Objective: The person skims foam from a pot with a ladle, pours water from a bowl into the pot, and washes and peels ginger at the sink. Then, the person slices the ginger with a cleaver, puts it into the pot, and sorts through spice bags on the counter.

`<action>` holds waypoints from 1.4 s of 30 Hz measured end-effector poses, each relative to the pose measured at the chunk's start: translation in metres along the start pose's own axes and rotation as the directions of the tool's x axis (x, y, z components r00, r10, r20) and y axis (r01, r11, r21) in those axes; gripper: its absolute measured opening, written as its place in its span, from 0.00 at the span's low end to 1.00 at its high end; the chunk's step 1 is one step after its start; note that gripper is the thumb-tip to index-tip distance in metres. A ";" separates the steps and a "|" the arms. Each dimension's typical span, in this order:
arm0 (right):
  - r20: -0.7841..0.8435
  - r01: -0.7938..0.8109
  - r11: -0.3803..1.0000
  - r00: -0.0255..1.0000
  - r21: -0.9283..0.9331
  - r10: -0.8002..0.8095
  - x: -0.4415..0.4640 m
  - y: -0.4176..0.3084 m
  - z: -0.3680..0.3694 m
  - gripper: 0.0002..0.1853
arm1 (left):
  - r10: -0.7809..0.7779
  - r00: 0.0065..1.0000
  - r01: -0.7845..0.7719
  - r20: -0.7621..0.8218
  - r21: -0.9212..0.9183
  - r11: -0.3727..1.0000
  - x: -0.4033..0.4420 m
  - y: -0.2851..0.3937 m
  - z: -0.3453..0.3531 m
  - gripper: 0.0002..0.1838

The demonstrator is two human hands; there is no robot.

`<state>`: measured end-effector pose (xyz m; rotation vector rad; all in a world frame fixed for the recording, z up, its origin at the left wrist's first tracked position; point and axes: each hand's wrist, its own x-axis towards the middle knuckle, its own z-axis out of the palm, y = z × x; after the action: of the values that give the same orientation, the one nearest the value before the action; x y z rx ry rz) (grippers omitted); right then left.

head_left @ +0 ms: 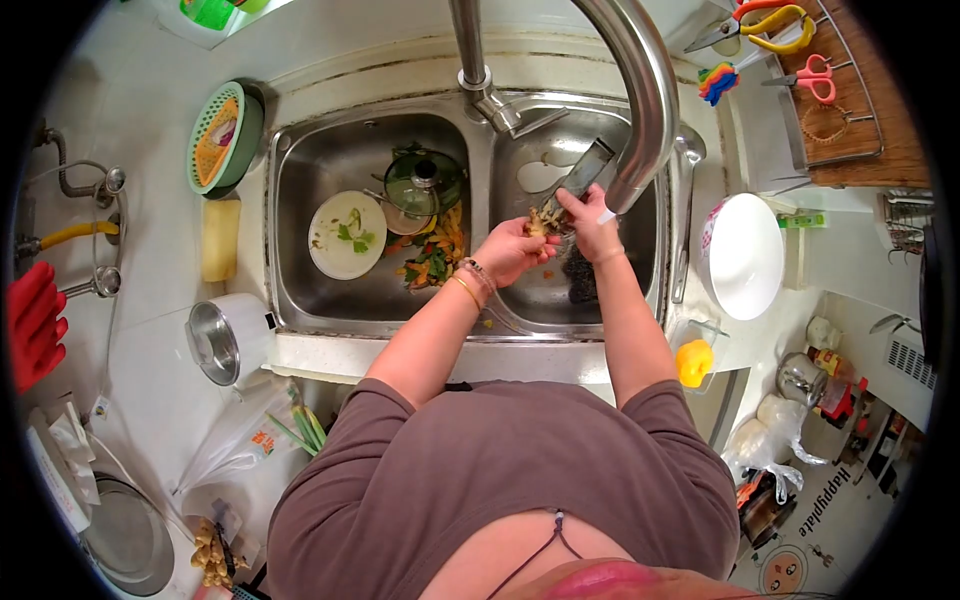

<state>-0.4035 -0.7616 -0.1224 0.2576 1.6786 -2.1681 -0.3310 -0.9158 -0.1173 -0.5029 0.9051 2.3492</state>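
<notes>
The person's left hand point(512, 252) has its fingers closed around a knobby root, which looks like ginger point(547, 217). The right hand point(597, 228) is clamped on a broad, flat tool, probably a knife point(588, 168). The root is between the two hands, above the right basin point(522, 290), and the near end of the tool is close to it. Which side of the tool is sharp, one cannot tell, and the exact place of contact is partly hidden by the fingers.

For this work with blade and root, it seems wise to hold the root firmly at its thick part, with the left fingertips behind the working edge. Short and light strokes, directed away from these fingers, would be safer than one long stroke. Because the root has many knobs, it is better to turn it a little and go around each one, for the blade may slip there. A wet surface could also make the hold less sure.

The hands are well placed over the basin, so small pieces can fall inside it. The dark mesh point(580, 277) lies below, near the right forearm, and the curved faucet point(650, 100) stands close to the tool, so the strokes should not swing wide.
</notes>
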 end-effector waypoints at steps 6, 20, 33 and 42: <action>0.116 0.121 0.989 0.987 -0.086 -0.110 -0.001 0.017 -0.019 0.18 | -0.016 1.000 0.009 0.026 0.259 0.966 0.011 -0.009 0.011 0.09; -0.298 0.240 0.958 0.913 -0.160 -0.278 0.023 0.072 -0.043 0.14 | -0.015 0.999 0.018 -0.031 0.092 0.996 -0.003 -0.002 0.007 0.09; -0.229 0.088 0.906 0.953 -0.414 -0.197 -0.001 0.053 0.000 0.15 | -0.116 0.962 0.087 -0.247 -0.126 0.988 -0.009 -0.008 -0.010 0.04; -0.243 0.072 0.995 0.969 0.062 -0.055 -0.006 0.040 0.007 0.14 | -0.013 0.974 0.029 -0.226 0.070 0.997 -0.011 -0.018 -0.008 0.07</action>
<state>-0.3808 -0.7752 -0.1540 0.5121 1.7605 -2.3248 -0.3107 -0.9146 -0.1261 -0.7570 1.0779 2.2624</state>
